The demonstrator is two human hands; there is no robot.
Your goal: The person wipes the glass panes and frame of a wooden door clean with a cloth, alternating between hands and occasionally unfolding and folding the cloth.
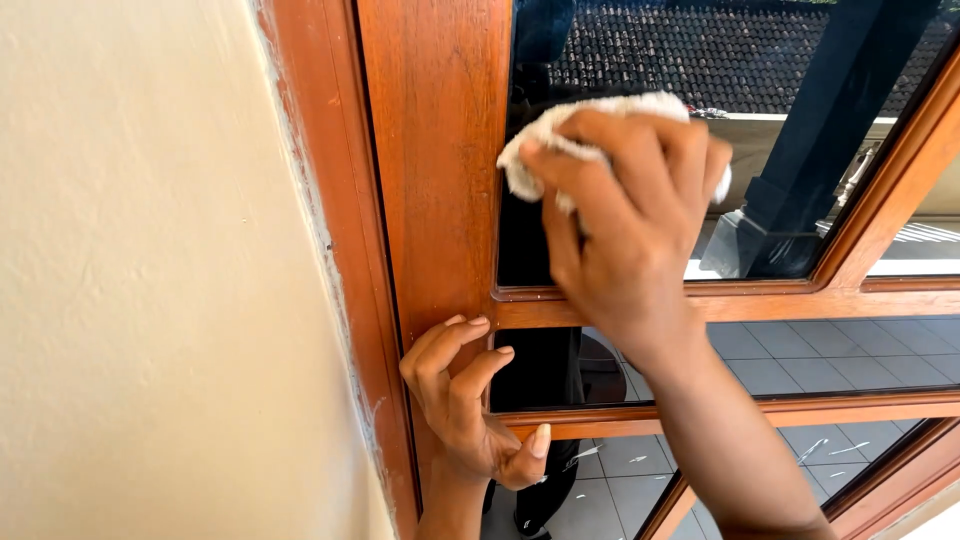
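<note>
My right hand point(625, 215) presses a crumpled white cloth point(545, 135) flat against the upper glass pane point(800, 120) of a wooden door, near the pane's left edge. My left hand point(465, 400) rests lower down, its fingertips touching the brown wooden door frame point(435, 150) beside the lower glass pane point(540, 370), fingers spread and thumb sticking out, holding nothing. The cloth shows mostly above and left of my fingers.
A cream plaster wall point(150, 280) fills the left side. Wooden crossbars point(780, 300) split the door into panes. The glass reflects a tiled roof, a dark post and grey floor tiles point(850, 355).
</note>
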